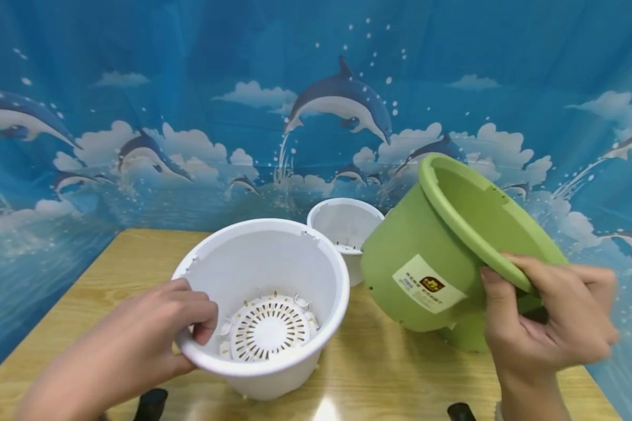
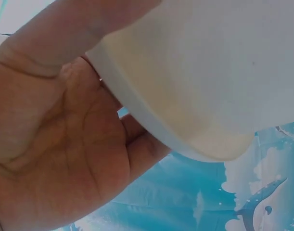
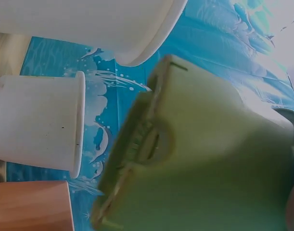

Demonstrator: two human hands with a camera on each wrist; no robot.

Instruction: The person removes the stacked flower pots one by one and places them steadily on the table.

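Observation:
My left hand (image 1: 174, 321) grips the near-left rim of a large white plastic flower pot (image 1: 263, 263), fingers over the edge and thumb outside. Slots pierce the pot's floor; in the left wrist view the white pot's rim (image 2: 156, 120) lies between thumb and fingers. My right hand (image 1: 553, 316) pinches the rim of a green plastic flower pot (image 1: 400, 257), which hangs tilted with its mouth to the upper right. A white label (image 1: 429, 283) is stuck to its side. In the right wrist view the green pot's underside (image 3: 142, 144) faces left.
A smaller white pot (image 1: 347, 222) stands behind on the wooden table (image 1: 137, 263). Another green piece (image 1: 466, 333) shows beneath the tilted pot. An orange-brown pot (image 3: 33, 207) appears in the right wrist view. Dolphin-printed blue sheeting (image 1: 216, 58) surrounds the table.

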